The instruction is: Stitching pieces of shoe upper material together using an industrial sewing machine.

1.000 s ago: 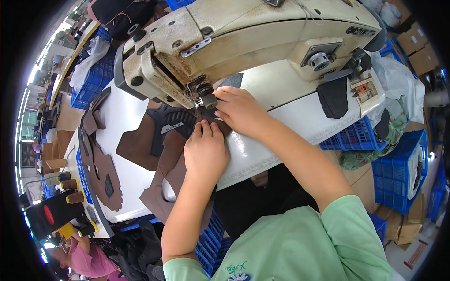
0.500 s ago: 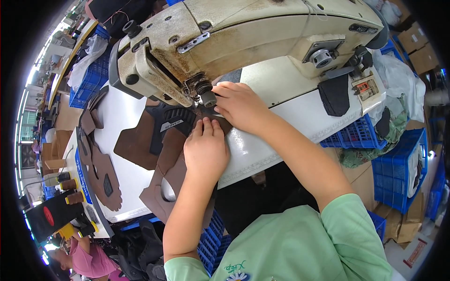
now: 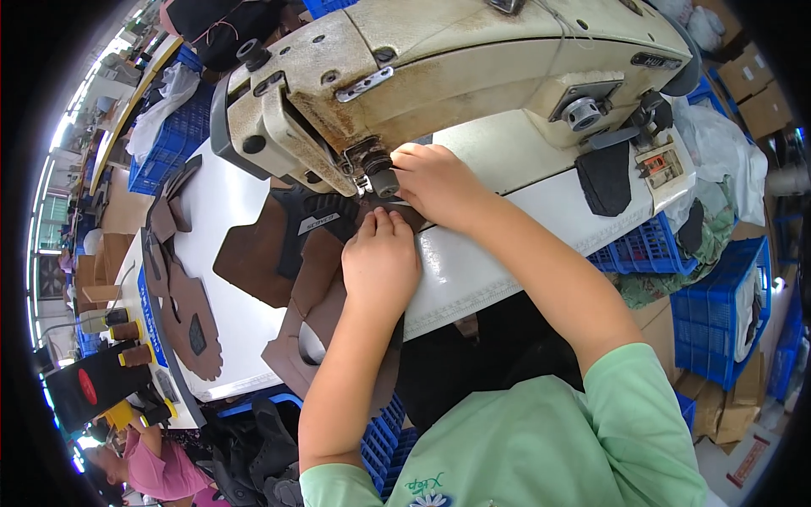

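Note:
A cream sewing machine stands over a white table. Under its needle area lies a brown and black shoe upper, with a ribbed black part and a pale label. My left hand rests on the upper just in front of the needle, its fingers stretched forward and pressing flat. My right hand is beside the presser foot, fingers bent and closed at the far edge of the upper. A dark round knob on the machine head partly covers those fingertips. The upper's near end hangs over the table edge below my left forearm.
More brown upper pieces lie at the left of the table. A black fabric piece is at the right. Blue crates stand on the floor. Thread spools and a person in pink are at lower left.
The machine and upper appear slightly farther right in view. My right fingers have bent more and drawn in beside the presser foot. My left hand keeps its place on the upper.

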`<state>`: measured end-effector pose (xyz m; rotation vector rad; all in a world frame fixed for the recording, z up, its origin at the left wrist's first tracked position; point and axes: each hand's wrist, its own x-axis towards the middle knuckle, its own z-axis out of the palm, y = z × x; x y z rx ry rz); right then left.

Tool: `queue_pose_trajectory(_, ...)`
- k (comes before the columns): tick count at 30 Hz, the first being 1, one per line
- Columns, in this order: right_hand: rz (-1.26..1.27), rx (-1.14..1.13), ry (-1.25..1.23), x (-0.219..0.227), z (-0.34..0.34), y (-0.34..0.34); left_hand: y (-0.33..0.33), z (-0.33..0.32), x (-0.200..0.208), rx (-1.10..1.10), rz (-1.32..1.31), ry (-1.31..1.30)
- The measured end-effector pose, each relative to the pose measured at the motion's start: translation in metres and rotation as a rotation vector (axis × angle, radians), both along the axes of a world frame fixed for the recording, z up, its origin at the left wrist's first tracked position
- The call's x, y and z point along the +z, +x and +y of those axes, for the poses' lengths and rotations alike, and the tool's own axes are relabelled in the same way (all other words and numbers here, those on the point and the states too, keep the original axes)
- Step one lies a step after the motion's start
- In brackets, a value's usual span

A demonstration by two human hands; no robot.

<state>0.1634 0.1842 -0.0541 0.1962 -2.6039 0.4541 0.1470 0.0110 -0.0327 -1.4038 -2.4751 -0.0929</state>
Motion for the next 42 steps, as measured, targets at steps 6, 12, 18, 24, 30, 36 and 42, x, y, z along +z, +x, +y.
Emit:
queue_pose_trajectory(6,-0.043,0.040,0.012,0.007,0.006,-0.009,-0.005,0.006,0.000,-0.021,0.028,0.050)
queue_pose_trajectory(12,-0.034,0.048,0.019,0.009,0.010,-0.012,-0.009,0.009,0.003,-0.016,0.012,0.042)
queue_pose_trajectory(18,-0.046,0.032,-0.015,0.007,0.009,-0.016,-0.013,0.010,0.004,0.026,-0.018,-0.001)
queue_pose_trajectory(24,-0.054,-0.004,-0.048,0.001,0.009,-0.018,-0.015,0.014,0.004,-0.002,0.007,0.032)
queue_pose_trajectory(30,-0.066,-0.014,-0.056,0.004,0.007,-0.016,-0.015,0.013,0.000,-0.029,0.057,0.073)
queue_pose_trajectory(36,-0.081,-0.012,-0.061,0.006,0.007,-0.014,-0.013,0.013,-0.002,0.045,0.028,-0.005)
queue_pose_trajectory(42,-0.091,-0.026,-0.045,0.009,0.007,-0.014,-0.014,0.013,-0.001,0.010,0.032,0.050)
